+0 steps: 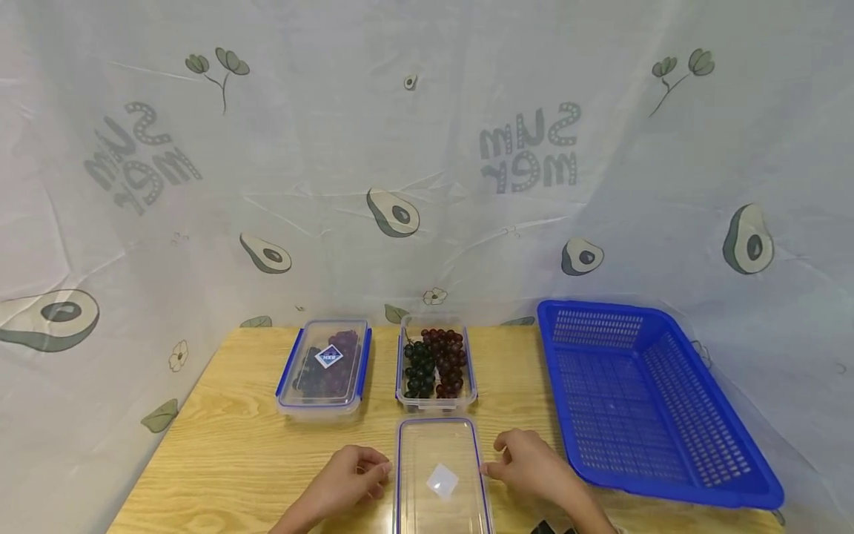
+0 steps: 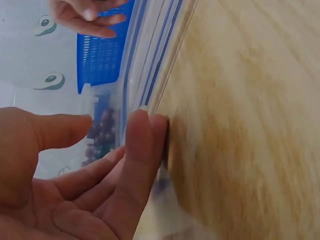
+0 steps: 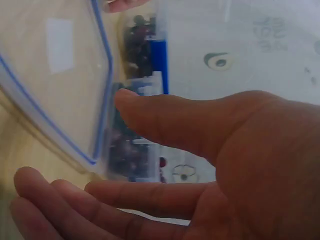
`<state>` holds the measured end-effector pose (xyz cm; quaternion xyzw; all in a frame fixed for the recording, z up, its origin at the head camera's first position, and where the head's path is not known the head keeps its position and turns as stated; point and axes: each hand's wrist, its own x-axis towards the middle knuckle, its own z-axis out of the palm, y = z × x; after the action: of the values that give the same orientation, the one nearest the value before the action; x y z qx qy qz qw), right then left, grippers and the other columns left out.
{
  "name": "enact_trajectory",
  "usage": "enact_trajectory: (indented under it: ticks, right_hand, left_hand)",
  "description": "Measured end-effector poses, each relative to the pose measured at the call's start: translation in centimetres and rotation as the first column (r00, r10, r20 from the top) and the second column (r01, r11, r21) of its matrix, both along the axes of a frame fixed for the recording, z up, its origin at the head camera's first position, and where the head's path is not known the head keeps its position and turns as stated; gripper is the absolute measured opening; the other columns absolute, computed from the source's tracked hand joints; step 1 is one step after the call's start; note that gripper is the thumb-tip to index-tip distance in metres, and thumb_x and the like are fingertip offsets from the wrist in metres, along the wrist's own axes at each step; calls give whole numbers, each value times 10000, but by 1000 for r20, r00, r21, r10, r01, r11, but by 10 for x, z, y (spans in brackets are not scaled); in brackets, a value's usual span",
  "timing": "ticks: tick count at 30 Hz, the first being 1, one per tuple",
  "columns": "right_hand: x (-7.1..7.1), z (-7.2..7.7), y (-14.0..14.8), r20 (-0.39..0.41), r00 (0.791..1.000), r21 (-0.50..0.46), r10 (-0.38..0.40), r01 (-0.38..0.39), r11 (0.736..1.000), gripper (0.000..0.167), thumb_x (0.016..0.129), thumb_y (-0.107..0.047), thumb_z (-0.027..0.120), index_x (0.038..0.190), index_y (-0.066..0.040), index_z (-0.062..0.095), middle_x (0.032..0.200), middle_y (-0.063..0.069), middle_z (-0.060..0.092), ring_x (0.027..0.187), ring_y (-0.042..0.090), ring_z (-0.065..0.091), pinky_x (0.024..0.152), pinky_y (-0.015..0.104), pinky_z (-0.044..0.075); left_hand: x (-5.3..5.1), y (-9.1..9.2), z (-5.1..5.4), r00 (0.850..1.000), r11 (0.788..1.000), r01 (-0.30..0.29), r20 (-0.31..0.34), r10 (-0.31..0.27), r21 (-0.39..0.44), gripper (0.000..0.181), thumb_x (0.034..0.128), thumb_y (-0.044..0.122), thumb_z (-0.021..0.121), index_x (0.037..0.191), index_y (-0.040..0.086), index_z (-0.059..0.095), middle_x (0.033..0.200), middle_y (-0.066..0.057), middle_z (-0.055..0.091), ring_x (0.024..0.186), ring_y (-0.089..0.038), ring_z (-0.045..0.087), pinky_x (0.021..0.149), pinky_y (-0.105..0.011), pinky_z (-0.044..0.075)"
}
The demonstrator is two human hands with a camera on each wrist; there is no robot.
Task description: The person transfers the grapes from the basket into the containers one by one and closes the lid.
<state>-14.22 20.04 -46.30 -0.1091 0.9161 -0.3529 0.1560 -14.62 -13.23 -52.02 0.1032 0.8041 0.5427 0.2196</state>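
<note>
A clear plastic lid (image 1: pixel 440 445) with a blue seal line and a pale diamond sticker (image 1: pixel 442 481) lies on the table in front of me. My left hand (image 1: pixel 353 478) is at its left edge; in the left wrist view the fingertips (image 2: pixel 140 137) come right up to that edge, thumb apart. At the right edge is my right hand (image 1: pixel 534 467), thumb spread from its fingers in the right wrist view; whether it touches the lid I cannot tell. Behind the lid stands an uncovered container (image 1: pixel 437 404) of dark green grapes (image 1: pixel 420 368) and red grapes (image 1: pixel 452 363).
A lidded container (image 1: pixel 320 405) with blue side clips and grapes inside stands at the back left. To the right is a large blue plastic basket (image 1: pixel 627 415). A printed curtain (image 1: pixel 440 148) hangs behind the wooden table (image 1: pixel 227 437).
</note>
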Motion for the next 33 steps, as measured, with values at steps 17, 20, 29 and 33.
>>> enact_trajectory:
  ticks: [17, 20, 29, 33]
  right_hand:
    - [23, -49, 0, 245, 968, -303, 58, 19, 953, 162, 939, 24, 659, 989, -21, 512, 687, 36, 585, 536, 100, 591, 504, 242, 494]
    - [29, -44, 4, 200, 974, -308, 108, -42, 950, 196, 922, -15, 705, 976, -34, 518, 712, -11, 577, 591, 56, 558, 552, 209, 441]
    - [24, -5, 7, 159, 979, -537, 129, -24, 843, 277, 998, -50, 654, 1173, 89, 489, 823, 63, 646, 601, 103, 667, 564, 313, 604]
    - [5, 16, 5, 61, 997, -555, 48, -6, 832, 359, 1008, -83, 677, 1249, 135, 525, 860, 83, 666, 631, 91, 687, 615, 341, 626]
  left_hand:
    - [11, 19, -5, 988, 998, -60, 145, 58, 9, 254, 1030, 189, 680, 1036, -58, 741, 802, -37, 722, 631, -87, 662, 601, -257, 586]
    - [17, 17, 4, 980, 999, -34, 198, 33, 6, 253, 1001, 107, 704, 1170, -79, 675, 891, -46, 681, 678, -105, 636, 624, -272, 581]
    - [22, 10, 49, 998, 991, -36, 61, 29, 128, 436, 978, 2, 687, 1351, -185, 562, 952, -85, 658, 767, -164, 679, 668, -320, 636]
    - [4, 8, 70, 996, 988, -57, -65, 67, 142, 508, 974, 48, 725, 1393, -179, 548, 1008, -127, 668, 786, -170, 705, 692, -322, 645]
